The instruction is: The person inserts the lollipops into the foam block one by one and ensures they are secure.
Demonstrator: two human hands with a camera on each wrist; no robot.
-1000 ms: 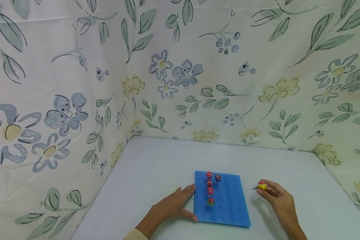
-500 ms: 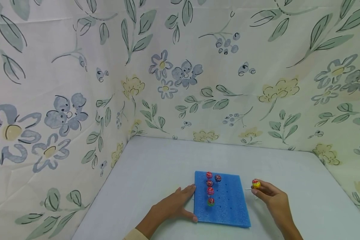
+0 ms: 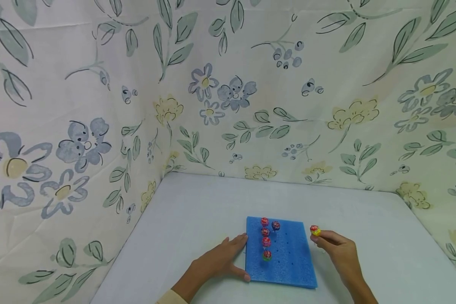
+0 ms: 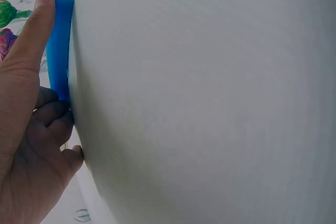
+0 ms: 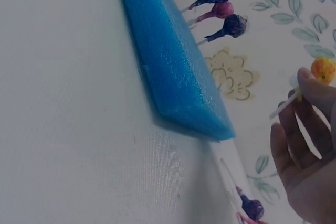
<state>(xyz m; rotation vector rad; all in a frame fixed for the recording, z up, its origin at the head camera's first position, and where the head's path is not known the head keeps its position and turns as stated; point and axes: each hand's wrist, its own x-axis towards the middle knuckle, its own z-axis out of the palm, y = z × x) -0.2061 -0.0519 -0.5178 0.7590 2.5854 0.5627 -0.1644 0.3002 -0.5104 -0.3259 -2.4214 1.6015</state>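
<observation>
A blue foam block [image 3: 296, 261] dotted with small holes lies on the white table. Several wrapped lollipops stand in its left part: a column with a green-and-red one [image 3: 267, 255] at the near end, plus a dark one [image 3: 275, 225] to the right at the far end. My left hand [image 3: 220, 259] rests against the block's left side, thumb spread toward the near corner; it holds nothing. My right hand [image 3: 340, 251] pinches a yellow-and-red lollipop [image 3: 315, 230] just beyond the block's right edge. In the right wrist view its white stick [image 5: 283, 104] slants down, free of the foam.
Low in the right wrist view, a dark purple lollipop [image 5: 253, 208] lies on the table with a bit of pink wrapper beside it. Floral cloth [image 3: 235, 139] hangs around the back and sides of the white table [image 3: 205, 202].
My right hand has moved left with the yellow-and-red lollipop, from well beside the block to close by its right edge. The lollipop's head has turned more upright. My left hand stays put.
</observation>
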